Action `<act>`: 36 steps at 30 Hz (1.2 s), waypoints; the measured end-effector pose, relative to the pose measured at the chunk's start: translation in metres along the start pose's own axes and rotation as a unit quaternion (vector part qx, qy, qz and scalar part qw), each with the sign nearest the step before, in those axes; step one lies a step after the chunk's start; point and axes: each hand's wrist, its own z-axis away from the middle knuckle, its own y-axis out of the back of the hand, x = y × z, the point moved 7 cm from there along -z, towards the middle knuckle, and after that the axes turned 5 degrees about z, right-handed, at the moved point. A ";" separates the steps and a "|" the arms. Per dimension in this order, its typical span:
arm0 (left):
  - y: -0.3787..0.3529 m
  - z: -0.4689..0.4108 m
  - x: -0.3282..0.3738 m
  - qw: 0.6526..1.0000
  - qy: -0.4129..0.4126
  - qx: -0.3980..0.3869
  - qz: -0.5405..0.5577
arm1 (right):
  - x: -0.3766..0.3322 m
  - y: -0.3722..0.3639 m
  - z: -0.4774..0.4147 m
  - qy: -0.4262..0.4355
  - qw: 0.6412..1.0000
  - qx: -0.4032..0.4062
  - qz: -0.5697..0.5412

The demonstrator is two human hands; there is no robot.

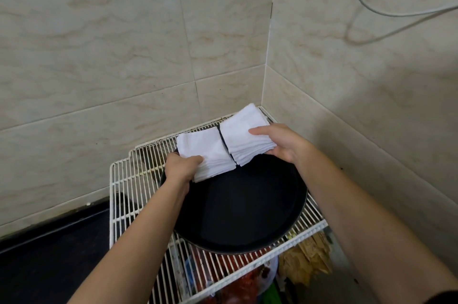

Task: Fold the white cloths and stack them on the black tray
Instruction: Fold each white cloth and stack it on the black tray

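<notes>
- Over the far side of the tray, both hands are busy, each w/ its own pile of cloths.
- L hand (182,166): thumb pressed on top of the near corner of the left stack (205,152), fingers tucked under it and hidden; firm grip on the pile.
- R hand (280,142): thumb laid flat across the top of the right stack (244,135), fingers curled beneath its near edge; pile pinched between them.
- Both stacks = folded white cloths, many layers, edges roughly squared. They sit side by side w/ only a thin dark gap between them; right one is further back and looks higher.
- Can't tell whether the piles rest on the tray or hang just above it.
- Black tray (243,204): round, shallow rim, near half bare; stacks cover its far edge.
- Tray sits on a white wire rack (128,187), pushed into a room corner; rack's far R corner meets the walls.
- Under the rack, seen thru the wires: red stuff (238,269) and a brownish crumpled item (307,261) at R; too blurred to ID.
- Beige marbled tile wall (124,43) behind and at R.
- Grey cable (386,12) loops across the upper R, shadow on the tiles.
- Dark surface (49,254) at lower L, beside the rack.
</notes>
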 end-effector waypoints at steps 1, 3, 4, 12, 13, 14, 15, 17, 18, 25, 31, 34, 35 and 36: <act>0.000 0.000 0.000 1.000 -0.001 0.000 -0.004 | -0.003 -0.001 -0.001 0.010 1.000 -0.010 -0.025; 0.000 0.000 0.000 1.000 -0.007 0.004 -0.014 | 0.000 0.000 -0.004 0.008 0.999 -0.020 -0.036; 0.000 0.002 0.001 1.000 -0.009 0.006 -0.018 | 0.005 0.001 -0.005 -0.004 1.000 -0.015 -0.013; -0.003 0.001 0.000 1.000 -0.011 0.002 -0.004 | 0.004 0.019 -0.009 -0.007 0.953 0.079 0.293; -0.004 0.002 0.001 1.000 -0.018 0.006 -0.003 | -0.004 0.019 -0.006 0.009 0.926 0.112 0.361; -0.006 0.005 0.003 1.000 -0.027 0.006 -0.004 | -0.011 0.016 -0.003 0.025 0.898 0.144 0.416; -0.008 0.006 0.004 0.999 -0.036 0.005 0.001 | -0.013 0.012 -0.003 0.037 0.882 0.163 0.440; -0.015 0.012 0.004 0.998 -0.046 -0.008 0.033 | -0.008 0.004 -0.009 0.054 0.895 0.152 0.417; -0.016 0.015 0.005 0.997 -0.052 -0.013 0.049 | -0.005 -0.001 -0.011 0.069 0.903 0.143 0.399; -0.006 0.012 0.006 0.995 -0.066 -0.011 0.072 | 0.011 -0.031 -0.009 0.094 0.922 0.133 0.351; -0.005 0.010 0.009 0.995 -0.075 -0.034 0.047 | 0.007 -0.027 -0.009 0.104 0.909 0.177 0.363; -0.015 0.019 0.003 0.995 -0.076 -0.064 0.014 | 0.007 -0.012 -0.008 0.103 0.883 0.203 0.411; -0.015 0.019 0.002 0.995 -0.078 -0.069 0.010 | 0.009 -0.012 -0.009 0.106 0.878 0.194 0.424; -0.014 0.019 0.002 0.994 -0.080 -0.073 0.015 | 0.009 -0.012 -0.008 0.111 0.873 0.187 0.436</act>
